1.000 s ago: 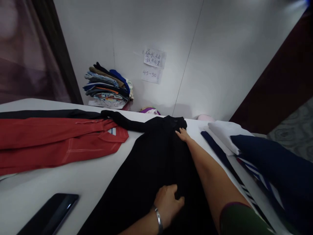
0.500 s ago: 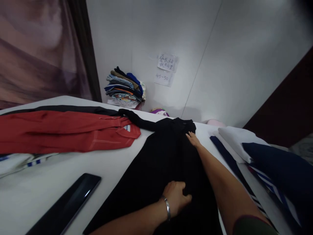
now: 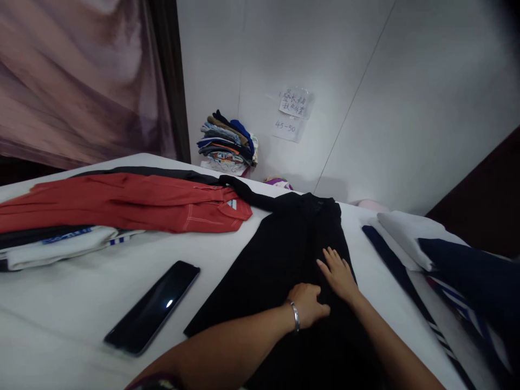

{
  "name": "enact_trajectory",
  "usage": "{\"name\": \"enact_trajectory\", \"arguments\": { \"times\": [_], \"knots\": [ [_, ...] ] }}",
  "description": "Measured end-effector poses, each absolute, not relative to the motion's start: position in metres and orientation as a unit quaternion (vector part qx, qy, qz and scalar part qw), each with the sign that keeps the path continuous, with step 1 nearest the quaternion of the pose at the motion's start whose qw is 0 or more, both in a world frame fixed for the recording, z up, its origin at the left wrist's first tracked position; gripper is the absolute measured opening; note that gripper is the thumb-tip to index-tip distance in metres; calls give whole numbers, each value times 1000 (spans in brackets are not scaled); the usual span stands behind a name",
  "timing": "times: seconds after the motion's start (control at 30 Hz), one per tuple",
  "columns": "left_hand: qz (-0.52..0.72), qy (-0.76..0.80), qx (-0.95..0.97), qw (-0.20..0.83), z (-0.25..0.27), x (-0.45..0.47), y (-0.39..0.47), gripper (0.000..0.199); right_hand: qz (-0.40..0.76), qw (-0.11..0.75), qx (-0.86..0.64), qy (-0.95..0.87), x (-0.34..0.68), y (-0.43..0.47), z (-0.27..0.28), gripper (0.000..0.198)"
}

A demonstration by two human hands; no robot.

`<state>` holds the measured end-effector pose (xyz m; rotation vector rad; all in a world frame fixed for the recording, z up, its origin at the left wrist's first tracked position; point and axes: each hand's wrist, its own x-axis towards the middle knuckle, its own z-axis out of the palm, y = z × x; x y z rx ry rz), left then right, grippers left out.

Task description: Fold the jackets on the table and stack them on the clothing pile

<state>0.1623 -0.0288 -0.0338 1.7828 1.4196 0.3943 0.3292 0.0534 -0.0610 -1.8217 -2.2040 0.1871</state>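
Note:
A black long-sleeved top (image 3: 280, 254) lies spread out on the white table, collar at the far end and one sleeve stretched to the left. My left hand (image 3: 309, 306), with a silver bangle at the wrist, rests on the middle of the top. Its fingers are curled into the cloth, thumb a little apart; the fingertips are partly hidden. Just right of it, my right hand (image 3: 338, 272) lies flat on the top near its right edge, fingers spread. The far end of the black sleeve meets a red collared shirt (image 3: 162, 203).
A phone (image 3: 152, 309) lies on the table (image 3: 65, 303) at left. White striped clothing (image 3: 65, 249) sits below the red shirt. Folded white cloth (image 3: 418, 233) and navy clothing (image 3: 467, 265) lie at right. A clothes stack (image 3: 227, 141) stands by the wall under paper signs (image 3: 294, 111).
My right hand has slid from near the collar down the black top toward me, beside my left hand. The left hand keeps about the same place on the cloth. The view has shifted left.

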Motion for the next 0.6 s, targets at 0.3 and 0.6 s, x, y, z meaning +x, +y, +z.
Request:
{"name": "enact_trajectory", "arguments": {
  "times": [0.3,0.6],
  "knots": [
    [136,547,744,359,-31,162,-28,38,66,146,-603,-781,335,55,-72,56],
    [107,556,738,366,-31,161,-28,45,246,229,-605,-722,353,-27,-54,67]
  ]
}}
